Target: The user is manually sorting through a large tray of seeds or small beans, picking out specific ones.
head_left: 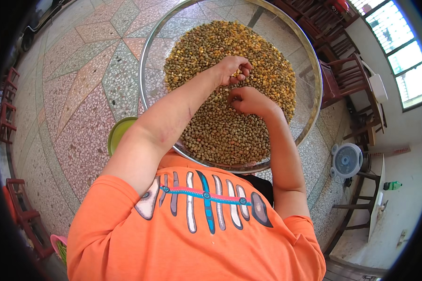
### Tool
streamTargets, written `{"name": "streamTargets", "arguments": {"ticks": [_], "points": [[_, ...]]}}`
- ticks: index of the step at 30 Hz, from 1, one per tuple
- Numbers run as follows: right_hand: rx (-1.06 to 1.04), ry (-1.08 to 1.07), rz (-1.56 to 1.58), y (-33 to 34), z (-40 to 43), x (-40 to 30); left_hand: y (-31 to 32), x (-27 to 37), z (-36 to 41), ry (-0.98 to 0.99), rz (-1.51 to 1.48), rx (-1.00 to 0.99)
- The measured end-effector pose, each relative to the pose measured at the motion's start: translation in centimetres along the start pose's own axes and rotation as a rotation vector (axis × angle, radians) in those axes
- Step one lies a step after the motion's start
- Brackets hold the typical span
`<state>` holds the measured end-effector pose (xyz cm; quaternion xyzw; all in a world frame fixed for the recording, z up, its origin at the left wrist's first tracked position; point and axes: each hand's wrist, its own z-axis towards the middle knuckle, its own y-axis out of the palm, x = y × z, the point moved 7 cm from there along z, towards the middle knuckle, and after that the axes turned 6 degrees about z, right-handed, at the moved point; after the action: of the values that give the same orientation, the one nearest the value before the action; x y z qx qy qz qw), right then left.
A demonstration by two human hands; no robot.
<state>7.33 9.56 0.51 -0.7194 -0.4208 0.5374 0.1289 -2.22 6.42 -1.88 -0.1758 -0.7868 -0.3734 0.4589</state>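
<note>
A large round metal-rimmed mesh sieve [144,70] lies before me, holding a wide layer of small dried beans or berries [228,137]. They are brown-green nearest me, with yellow and orange ones mixed in farther away. Above the middle of the layer is my left hand [234,70], its fingers curled around a few of the pieces, with some pale yellow ones showing in the palm. Just nearer to me and to the right, my right hand [248,100] touches the pieces with bent fingertips. Whether it grips any of them is hidden.
A green basin [119,132] is left of the sieve, partly behind my left arm. Wooden chairs [351,75] and a grey-white fan [346,160] stand at the right. At the lower left, a pink container [54,240] holds green stalks; small red-brown chairs [7,119] line the far left.
</note>
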Motion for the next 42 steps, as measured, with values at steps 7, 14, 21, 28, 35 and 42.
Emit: {"name": "streamTargets", "arguments": {"ticks": [7,14,21,28,35,42], "points": [[0.144,-0.134,-0.203,-0.6,0.3,-0.2,-0.1,0.0,0.1,0.018,-0.005,0.01],[0.202,-0.068,-0.414,0.0,0.4,-0.6,0.1,0.1,0.0,0.021,-0.007,0.002],[0.209,0.06,-0.691,1.6,0.4,-2.6,0.1,0.1,-0.1,0.014,-0.007,0.006],[0.198,0.049,-0.693,1.6,0.1,-3.1,-0.1,0.1,0.0,0.021,0.006,0.007],[0.155,0.099,-0.743,1.8,-0.1,-3.4,-0.2,0.0,0.1,0.018,0.002,0.005],[0.213,0.044,-0.801,2.3,0.1,-3.3,0.0,0.1,0.1,0.017,0.001,0.003]]}}
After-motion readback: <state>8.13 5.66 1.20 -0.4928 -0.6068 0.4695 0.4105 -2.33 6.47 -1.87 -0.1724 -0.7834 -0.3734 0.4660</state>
